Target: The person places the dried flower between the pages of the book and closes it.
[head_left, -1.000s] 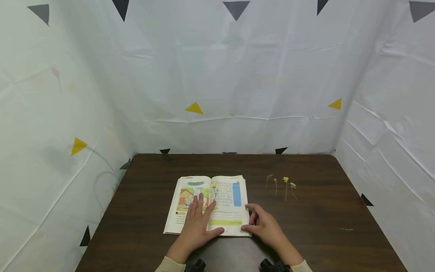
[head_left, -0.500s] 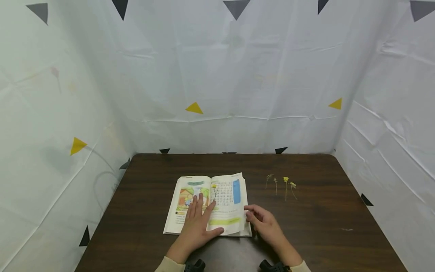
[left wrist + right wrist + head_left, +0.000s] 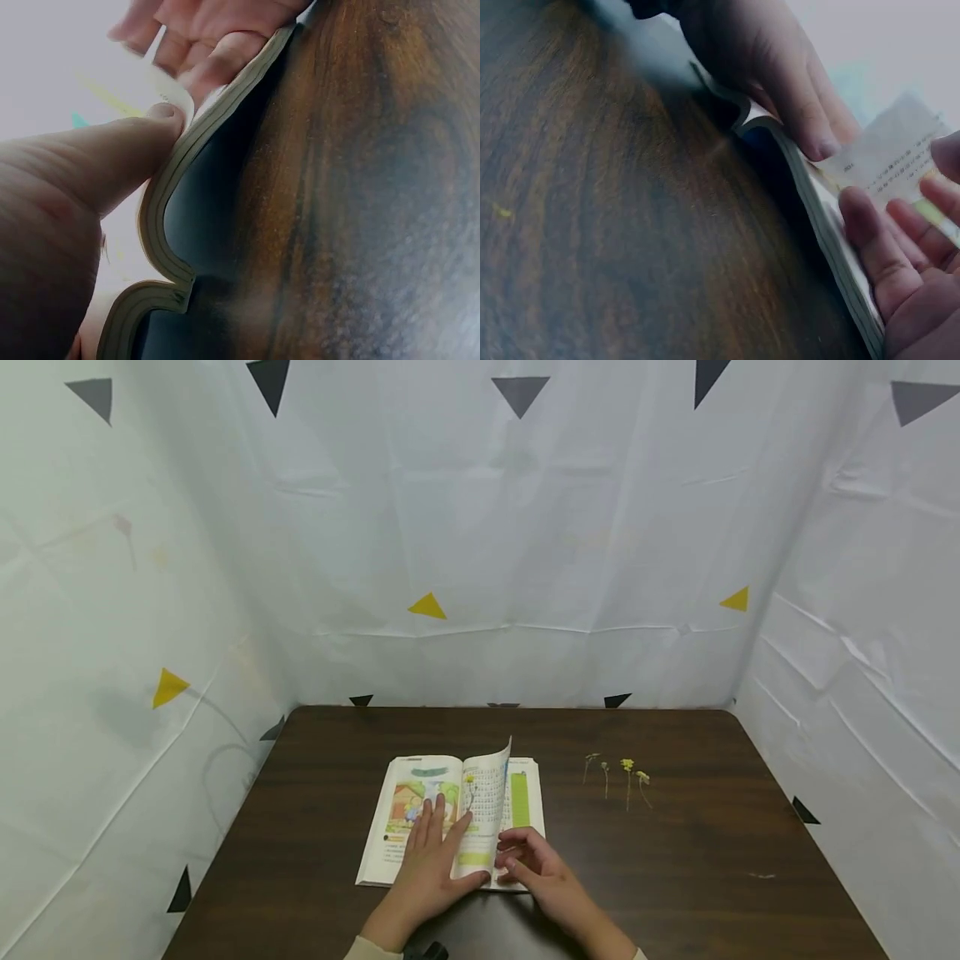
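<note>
An open book (image 3: 378, 852) lies on the table, with a picture on its left page. My left hand (image 3: 426, 862) rests flat across the lower middle of it, fingers spread and thumb (image 3: 150, 131) near the bottom edge. A right-hand page (image 3: 487, 802) stands lifted and curved, and beneath it shows another page with a green strip (image 3: 519, 800). A small yellow flower (image 3: 470, 781) lies on the lifted page near the fold. My right hand (image 3: 543, 872) is at that page's outer side, its fingers bent loosely and its thumb (image 3: 860, 217) apart from them.
Several thin-stemmed flowers (image 3: 627, 777) lie in a row on the dark wooden table (image 3: 697, 843), right of the book. A small pale scrap (image 3: 762, 876) is farther right. White sheeting (image 3: 517, 543) surrounds the table's back and sides.
The right-hand page has risen from nearly flat and swung left, uncovering the page with the green strip. My right hand has moved left with it; my left hand stays on the book.
</note>
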Demonstrator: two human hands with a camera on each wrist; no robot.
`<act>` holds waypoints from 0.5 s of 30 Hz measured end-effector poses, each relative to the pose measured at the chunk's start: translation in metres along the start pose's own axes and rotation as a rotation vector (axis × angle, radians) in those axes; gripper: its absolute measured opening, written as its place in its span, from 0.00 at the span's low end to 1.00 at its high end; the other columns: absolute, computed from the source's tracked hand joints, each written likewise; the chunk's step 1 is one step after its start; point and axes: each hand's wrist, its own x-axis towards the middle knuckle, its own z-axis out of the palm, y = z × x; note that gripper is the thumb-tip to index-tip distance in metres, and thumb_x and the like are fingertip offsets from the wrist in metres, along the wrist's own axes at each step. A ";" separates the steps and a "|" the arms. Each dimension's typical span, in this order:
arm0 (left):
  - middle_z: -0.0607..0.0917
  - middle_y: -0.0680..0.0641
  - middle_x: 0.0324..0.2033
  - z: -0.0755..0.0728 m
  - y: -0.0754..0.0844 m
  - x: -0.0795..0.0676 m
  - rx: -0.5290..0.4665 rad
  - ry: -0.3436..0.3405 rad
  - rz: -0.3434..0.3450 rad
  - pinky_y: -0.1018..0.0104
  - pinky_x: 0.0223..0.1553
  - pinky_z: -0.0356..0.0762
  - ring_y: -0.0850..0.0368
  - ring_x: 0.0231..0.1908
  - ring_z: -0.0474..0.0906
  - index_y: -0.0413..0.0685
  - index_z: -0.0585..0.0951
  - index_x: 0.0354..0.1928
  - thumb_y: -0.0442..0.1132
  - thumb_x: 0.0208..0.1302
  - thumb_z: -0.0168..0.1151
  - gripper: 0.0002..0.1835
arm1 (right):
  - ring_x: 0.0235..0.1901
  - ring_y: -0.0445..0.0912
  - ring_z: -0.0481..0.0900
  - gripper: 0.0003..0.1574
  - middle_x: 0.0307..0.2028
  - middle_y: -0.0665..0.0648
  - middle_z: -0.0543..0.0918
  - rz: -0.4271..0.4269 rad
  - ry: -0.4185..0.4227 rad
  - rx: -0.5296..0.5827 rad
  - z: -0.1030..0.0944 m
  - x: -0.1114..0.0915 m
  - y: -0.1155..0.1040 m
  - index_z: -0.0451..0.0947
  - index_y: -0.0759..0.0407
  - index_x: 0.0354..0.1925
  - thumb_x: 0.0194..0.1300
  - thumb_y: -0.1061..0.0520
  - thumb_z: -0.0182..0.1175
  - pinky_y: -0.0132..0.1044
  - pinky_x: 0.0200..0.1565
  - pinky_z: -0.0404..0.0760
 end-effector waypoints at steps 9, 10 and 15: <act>0.44 0.39 0.81 -0.003 -0.003 0.000 -0.044 -0.011 0.004 0.33 0.75 0.46 0.37 0.81 0.37 0.64 0.62 0.77 0.78 0.56 0.58 0.50 | 0.36 0.43 0.80 0.28 0.47 0.74 0.77 -0.054 -0.006 -0.185 0.003 0.002 0.002 0.62 0.66 0.68 0.75 0.60 0.56 0.35 0.35 0.83; 0.45 0.38 0.81 -0.003 -0.004 0.000 -0.054 -0.007 0.012 0.33 0.75 0.46 0.36 0.81 0.37 0.62 0.63 0.77 0.76 0.57 0.59 0.49 | 0.35 0.41 0.79 0.28 0.46 0.74 0.78 -0.071 -0.015 -0.208 0.003 0.002 0.003 0.62 0.65 0.69 0.75 0.60 0.55 0.34 0.35 0.82; 0.49 0.38 0.80 -0.006 -0.010 0.001 -0.154 0.007 0.037 0.30 0.73 0.46 0.34 0.80 0.40 0.57 0.66 0.75 0.67 0.64 0.62 0.43 | 0.42 0.40 0.81 0.33 0.55 0.69 0.78 -0.071 -0.051 -0.227 0.006 0.001 0.004 0.60 0.59 0.73 0.76 0.59 0.55 0.31 0.40 0.82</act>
